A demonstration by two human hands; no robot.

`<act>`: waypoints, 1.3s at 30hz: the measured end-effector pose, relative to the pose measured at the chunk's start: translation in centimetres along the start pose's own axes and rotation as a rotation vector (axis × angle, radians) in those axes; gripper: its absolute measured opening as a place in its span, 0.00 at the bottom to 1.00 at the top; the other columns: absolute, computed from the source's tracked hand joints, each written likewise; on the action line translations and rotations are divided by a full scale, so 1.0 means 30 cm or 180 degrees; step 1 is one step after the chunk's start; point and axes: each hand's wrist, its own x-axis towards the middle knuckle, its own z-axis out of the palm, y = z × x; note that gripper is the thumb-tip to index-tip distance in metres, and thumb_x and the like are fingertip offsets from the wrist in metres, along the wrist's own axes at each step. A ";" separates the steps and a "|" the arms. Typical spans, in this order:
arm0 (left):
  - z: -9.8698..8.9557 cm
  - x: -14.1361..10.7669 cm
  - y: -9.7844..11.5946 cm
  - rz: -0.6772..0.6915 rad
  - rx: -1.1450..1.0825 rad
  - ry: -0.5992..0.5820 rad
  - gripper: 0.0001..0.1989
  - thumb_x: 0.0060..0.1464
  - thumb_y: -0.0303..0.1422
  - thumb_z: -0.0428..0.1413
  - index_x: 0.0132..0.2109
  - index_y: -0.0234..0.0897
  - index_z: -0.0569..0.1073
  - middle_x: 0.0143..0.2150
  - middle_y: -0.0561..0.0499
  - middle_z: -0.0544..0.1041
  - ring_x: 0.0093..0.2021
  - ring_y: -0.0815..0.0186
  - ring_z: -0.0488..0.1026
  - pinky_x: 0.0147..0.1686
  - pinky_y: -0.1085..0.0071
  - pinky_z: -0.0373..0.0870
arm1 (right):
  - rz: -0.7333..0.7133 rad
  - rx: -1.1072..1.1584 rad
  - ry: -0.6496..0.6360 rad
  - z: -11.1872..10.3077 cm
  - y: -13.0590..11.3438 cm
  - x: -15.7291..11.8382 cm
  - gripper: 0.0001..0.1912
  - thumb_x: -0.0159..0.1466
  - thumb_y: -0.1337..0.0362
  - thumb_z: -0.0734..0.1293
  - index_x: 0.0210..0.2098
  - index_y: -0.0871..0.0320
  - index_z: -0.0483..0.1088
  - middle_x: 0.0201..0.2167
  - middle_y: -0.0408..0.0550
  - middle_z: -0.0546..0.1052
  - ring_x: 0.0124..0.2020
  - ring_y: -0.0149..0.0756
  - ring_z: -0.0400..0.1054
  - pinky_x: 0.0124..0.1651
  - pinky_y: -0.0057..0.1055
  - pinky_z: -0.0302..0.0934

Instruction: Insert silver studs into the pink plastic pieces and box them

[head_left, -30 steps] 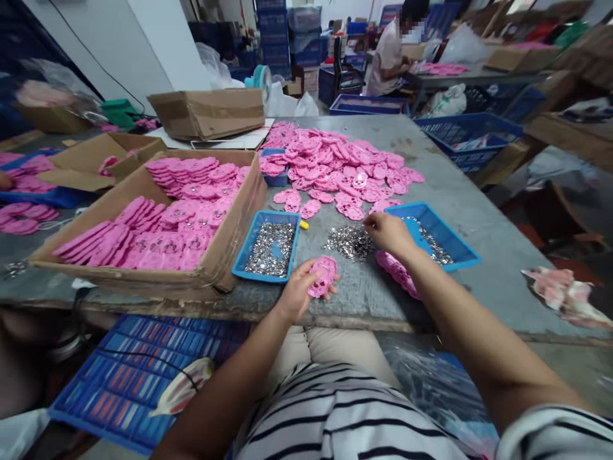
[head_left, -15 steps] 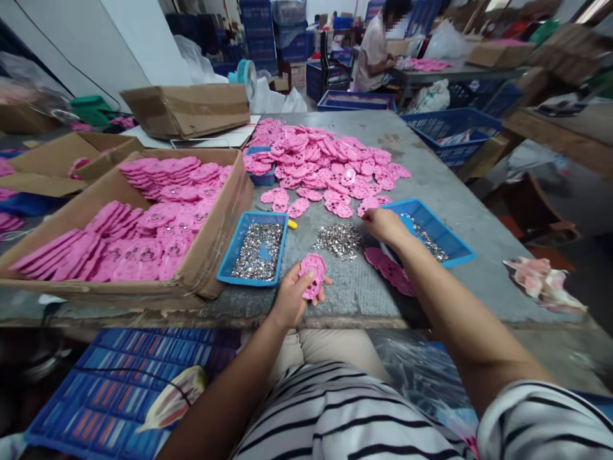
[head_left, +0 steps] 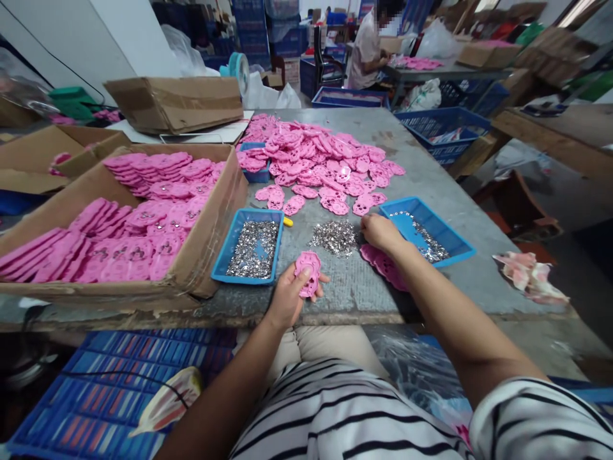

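My left hand (head_left: pixel 286 295) is closed on a pink plastic piece (head_left: pixel 308 271) with cut-out holes, held up over the near edge of the table, thumb on its face. My right hand (head_left: pixel 382 232) is bent down to the table between the heap of small silvery metal parts (head_left: pixel 335 237) and the right blue tray (head_left: pixel 454 249). Its fingers are drawn together, and whatever they pinch is hidden. Below its wrist lies a short row of pink pieces (head_left: pixel 390 271), partly covered by the forearm. Left of the heap stands another blue tray (head_left: pixel 218 271) of metal parts.
A cardboard box (head_left: pixel 230 185) packed with pink pieces fills the left side. A large pile of pink pieces (head_left: pixel 316 153) spreads across the table's (head_left: pixel 421 160) far part. A small yellow object (head_left: pixel 288 222) lies by the left tray. A person (head_left: pixel 364 54) sits at another table behind.
My right hand has come slightly nearer to me, beside the metal heap. My left hand still grips the pink plastic piece. The whole view has shifted a little.
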 end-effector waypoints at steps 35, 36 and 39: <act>0.040 -0.011 0.004 0.0178 0.0052 0.0827 0.20 0.37 0.34 0.65 0.38 0.36 0.68 0.25 0.56 0.72 0.20 0.72 0.69 0.18 0.78 0.61 | -0.0853 0.4701 -0.0969 0.118 -0.232 -0.291 0.17 0.44 0.52 0.77 0.18 0.58 0.71 0.22 0.42 0.73 0.25 0.32 0.67 0.34 0.32 0.60; 0.039 -0.013 0.004 0.0230 0.0205 0.0882 0.19 0.37 0.33 0.65 0.38 0.36 0.68 0.24 0.56 0.72 0.20 0.72 0.69 0.18 0.78 0.61 | -0.0789 0.4700 -0.0961 0.119 -0.233 -0.293 0.17 0.44 0.52 0.77 0.19 0.57 0.71 0.21 0.42 0.73 0.25 0.32 0.66 0.34 0.32 0.59; 0.035 -0.013 -0.001 0.0408 0.0690 0.1057 0.15 0.39 0.31 0.64 0.35 0.36 0.68 0.20 0.57 0.71 0.18 0.73 0.66 0.17 0.78 0.60 | -0.0622 0.4662 -0.0919 0.122 -0.236 -0.299 0.18 0.43 0.52 0.77 0.20 0.57 0.70 0.20 0.41 0.74 0.24 0.32 0.65 0.33 0.31 0.58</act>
